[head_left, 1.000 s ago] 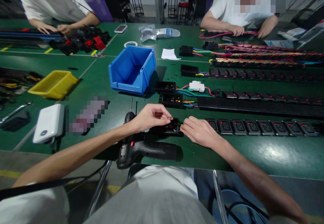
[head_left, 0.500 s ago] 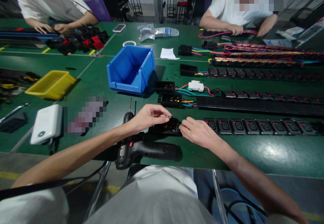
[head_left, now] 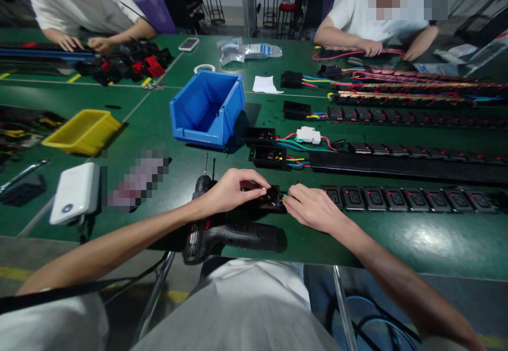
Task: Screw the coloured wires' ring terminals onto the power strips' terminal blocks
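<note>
My left hand (head_left: 235,191) is over a black plug housing (head_left: 273,198), its thumb and fingertips pinched on a small brass-coloured part (head_left: 264,189), too small to make out fully. Metal contacts show inside the open housing; my fingers hide its left portion. My right hand (head_left: 311,206) is closed at the housing's right end, gripping wires (head_left: 284,197), of which only a short green and yellowish bit shows. Beyond that hand a row of black sockets (head_left: 395,199) runs to the right. A black cordless screwdriver (head_left: 242,235) lies just in front of the housing, its bit pointing away from me.
Behind my hands lie more strips with wired housings (head_left: 270,156) and a white connector (head_left: 308,135). A blue bin (head_left: 198,136), a yellow tray (head_left: 81,131) and a white power bank (head_left: 75,192) stand leftward. Two people work across the green table (head_left: 317,245).
My left hand has lowered slightly toward the housing with the small part in its fingertips. My right hand stays almost in place. The view has shifted a little.
</note>
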{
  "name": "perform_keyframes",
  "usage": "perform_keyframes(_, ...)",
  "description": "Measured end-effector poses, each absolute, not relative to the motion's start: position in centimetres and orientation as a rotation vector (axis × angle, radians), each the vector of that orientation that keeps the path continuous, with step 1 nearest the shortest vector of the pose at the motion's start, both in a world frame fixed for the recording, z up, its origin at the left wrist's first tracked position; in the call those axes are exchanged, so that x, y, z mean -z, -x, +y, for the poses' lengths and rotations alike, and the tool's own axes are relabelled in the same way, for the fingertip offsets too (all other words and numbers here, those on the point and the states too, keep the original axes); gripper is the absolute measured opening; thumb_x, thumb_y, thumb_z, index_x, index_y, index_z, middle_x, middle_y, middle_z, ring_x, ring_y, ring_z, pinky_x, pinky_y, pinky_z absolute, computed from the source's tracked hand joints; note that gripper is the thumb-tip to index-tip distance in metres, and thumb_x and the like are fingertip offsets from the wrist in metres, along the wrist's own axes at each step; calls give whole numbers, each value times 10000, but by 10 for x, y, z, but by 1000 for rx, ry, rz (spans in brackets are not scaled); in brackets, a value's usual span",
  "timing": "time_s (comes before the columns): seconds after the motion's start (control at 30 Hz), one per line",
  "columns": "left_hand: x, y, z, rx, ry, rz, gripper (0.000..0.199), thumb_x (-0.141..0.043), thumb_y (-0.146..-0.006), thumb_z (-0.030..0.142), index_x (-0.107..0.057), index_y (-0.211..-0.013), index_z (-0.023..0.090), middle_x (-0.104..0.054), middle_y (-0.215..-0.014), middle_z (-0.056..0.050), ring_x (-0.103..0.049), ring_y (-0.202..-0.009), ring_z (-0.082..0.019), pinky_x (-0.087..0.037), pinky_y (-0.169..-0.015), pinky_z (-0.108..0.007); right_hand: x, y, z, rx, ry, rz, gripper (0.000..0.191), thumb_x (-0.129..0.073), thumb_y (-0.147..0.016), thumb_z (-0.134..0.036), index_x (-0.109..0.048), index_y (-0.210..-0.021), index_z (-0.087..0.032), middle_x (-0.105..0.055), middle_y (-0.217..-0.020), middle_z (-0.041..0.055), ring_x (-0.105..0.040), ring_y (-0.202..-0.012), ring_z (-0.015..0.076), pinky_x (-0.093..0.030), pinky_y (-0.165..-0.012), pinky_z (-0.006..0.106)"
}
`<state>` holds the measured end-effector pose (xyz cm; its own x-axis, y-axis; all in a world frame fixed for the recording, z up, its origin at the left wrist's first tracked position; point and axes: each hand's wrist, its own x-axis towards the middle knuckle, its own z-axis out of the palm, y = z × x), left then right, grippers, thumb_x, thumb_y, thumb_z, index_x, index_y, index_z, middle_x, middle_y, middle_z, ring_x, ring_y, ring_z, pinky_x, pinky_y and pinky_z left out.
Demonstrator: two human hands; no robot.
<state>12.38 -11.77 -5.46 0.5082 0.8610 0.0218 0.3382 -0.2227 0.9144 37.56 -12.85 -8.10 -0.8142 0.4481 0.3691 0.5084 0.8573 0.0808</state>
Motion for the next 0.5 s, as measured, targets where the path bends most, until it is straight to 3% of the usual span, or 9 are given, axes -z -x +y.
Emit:
perform_keyframes(0.13, 55, -124, -120, -686, -2118, 949, 187, -619, -881, 262, -712, -1027, 194, -708, -987, -46, -638, -927, -151, -489, -870, -276, 83, -376, -128, 299, 686, -2645, 186, -495, -914, -181, -575, -749, -150, -485, -755, 31, -387, -720, 127, -226, -596, 287)
perform_keyframes(0.5, 43, -132, -110, -411, -2337, 945, 113, -649, -853, 218, -734, -927, 215, -718, -883, -11, -615, -875, -140, -461, -800, -231, 86, -378, -126, 293, 684, -2619, 131, -529, -903, -196, -608, -808, -153, -497, -765, 24, -403, -734, 123, -233, -591, 290)
